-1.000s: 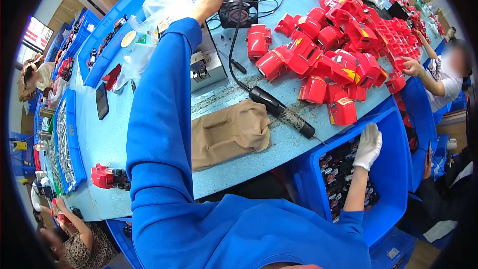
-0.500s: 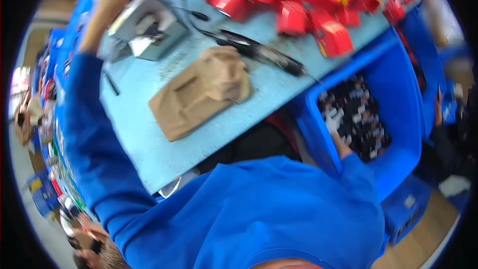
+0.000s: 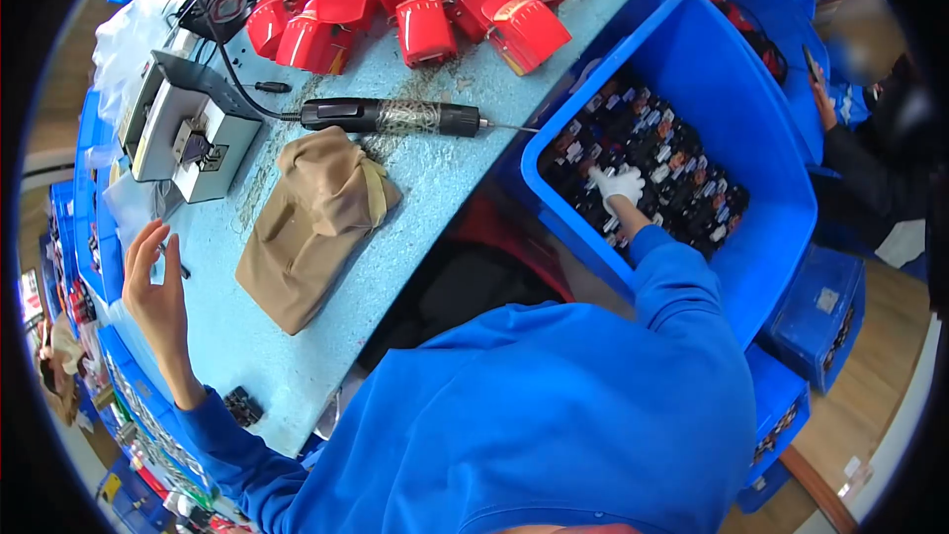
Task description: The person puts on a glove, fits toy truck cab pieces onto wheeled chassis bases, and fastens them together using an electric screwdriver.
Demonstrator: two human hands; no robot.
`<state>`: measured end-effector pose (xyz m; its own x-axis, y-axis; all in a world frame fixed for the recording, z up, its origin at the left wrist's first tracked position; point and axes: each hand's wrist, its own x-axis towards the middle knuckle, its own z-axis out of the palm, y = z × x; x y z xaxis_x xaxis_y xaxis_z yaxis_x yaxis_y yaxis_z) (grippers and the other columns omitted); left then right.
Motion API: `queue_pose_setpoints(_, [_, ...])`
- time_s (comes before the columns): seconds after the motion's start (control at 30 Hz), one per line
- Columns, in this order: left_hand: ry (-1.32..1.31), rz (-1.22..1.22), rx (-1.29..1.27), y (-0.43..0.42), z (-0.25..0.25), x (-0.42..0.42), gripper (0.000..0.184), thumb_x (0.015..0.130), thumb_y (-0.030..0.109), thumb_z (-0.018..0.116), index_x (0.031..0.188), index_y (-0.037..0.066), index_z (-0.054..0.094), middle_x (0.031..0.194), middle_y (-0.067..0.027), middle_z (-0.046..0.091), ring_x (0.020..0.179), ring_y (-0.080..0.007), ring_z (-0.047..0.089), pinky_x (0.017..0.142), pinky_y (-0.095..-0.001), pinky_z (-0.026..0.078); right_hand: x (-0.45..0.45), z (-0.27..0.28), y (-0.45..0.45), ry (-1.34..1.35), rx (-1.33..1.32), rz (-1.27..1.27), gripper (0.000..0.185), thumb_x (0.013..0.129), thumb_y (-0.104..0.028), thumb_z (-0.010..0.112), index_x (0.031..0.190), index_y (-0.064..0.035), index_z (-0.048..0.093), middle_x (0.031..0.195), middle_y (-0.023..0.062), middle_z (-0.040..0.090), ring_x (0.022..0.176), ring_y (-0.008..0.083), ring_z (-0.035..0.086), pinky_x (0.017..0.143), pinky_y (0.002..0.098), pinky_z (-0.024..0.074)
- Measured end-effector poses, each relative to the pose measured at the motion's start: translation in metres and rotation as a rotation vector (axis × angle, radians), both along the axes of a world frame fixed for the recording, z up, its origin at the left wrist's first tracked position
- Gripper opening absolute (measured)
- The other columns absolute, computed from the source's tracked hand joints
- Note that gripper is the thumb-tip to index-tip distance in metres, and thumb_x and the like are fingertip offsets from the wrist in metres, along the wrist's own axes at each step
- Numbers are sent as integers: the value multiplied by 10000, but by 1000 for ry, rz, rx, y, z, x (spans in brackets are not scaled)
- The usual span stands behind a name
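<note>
My left hand (image 3: 156,287), bare, is raised over the left part of the light blue table (image 3: 287,376), its fingers apart and nothing between them. Inside the large blue bin (image 3: 761,173), my right hand (image 3: 617,186) in a white glove reaches down onto many small dark parts (image 3: 682,173). Its fingers are too small to make out any grip. On the table a tan cloth-covered block (image 3: 306,232) lies near a black electric screwdriver (image 3: 390,118), whose tip points at the bin. A grey metal fixture (image 3: 193,138) stands above my left hand.
Red plastic shells (image 3: 425,30) are piled at the table's far side. A black fan (image 3: 227,0) with cables is at the upper left. A small dark part (image 3: 242,405) sits by my left sleeve. More blue bins (image 3: 816,311) stand at the right, near a seated person (image 3: 875,153).
The view has turned and shifted toward the bin. My left hand has come back from the fan and fixture area. My gloved right hand has gone from above the bin down into it.
</note>
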<state>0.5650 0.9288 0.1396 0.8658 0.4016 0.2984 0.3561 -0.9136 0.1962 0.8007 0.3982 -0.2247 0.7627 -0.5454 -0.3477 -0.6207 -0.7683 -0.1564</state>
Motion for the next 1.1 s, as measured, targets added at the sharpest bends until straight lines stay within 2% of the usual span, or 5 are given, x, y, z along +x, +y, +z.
queue_pose_setpoints(0.3, [-41, -31, 83, -35, 8, -18, 145, 811, 11, 638, 956, 10, 636, 1045, -120, 632, 974, -253, 598, 855, -332, 455, 22, 1, -2, 245, 21, -50, 955, 601, -530, 772, 1289, -30, 337, 1300, 181, 418, 1202, 344, 456, 953, 415, 443])
queue_pose_setpoints(0.53, [-77, -62, -27, -41, -6, -29, 185, 789, -18, 641, 973, 5, 635, 1043, -119, 631, 969, -251, 598, 860, -336, 453, 20, 44, -74, 63, 702, -376, 141, 684, -185, 589, 727, -51, 599, 713, 72, 571, 653, 181, 567, 561, 351, 477])
queue_pose_setpoints(0.87, [-174, -749, -289, -171, -1, 75, 645, 608, 11, 739, 1211, 105, 529, 1249, -122, 495, 1122, -346, 464, 929, -428, 412, -29, 350, 82, 311, 1214, 965, 406, 693, -119, 650, 1085, -70, 556, 853, 2, 603, 737, 132, 571, 705, 278, 474])
queue_pose_setpoints(0.93, [-158, -965, -263, -167, -10, 84, 698, 600, 26, 745, 1244, 110, 490, 1367, -129, 394, 1105, -355, 485, 910, -424, 419, -45, 382, 148, 490, 853, 1556, 408, 686, -109, 652, 1081, -60, 561, 860, 56, 626, 759, 165, 593, 706, 299, 486])
queue_pose_setpoints(1.1, [23, -645, -445, -123, -34, 37, 120, 765, 128, 658, 832, 42, 607, 751, -118, 602, 717, -291, 586, 658, -381, 467, -60, 395, 230, 822, 871, 1796, 457, 642, -71, 601, 1098, -45, 583, 875, 119, 643, 771, 191, 602, 713, 310, 481])
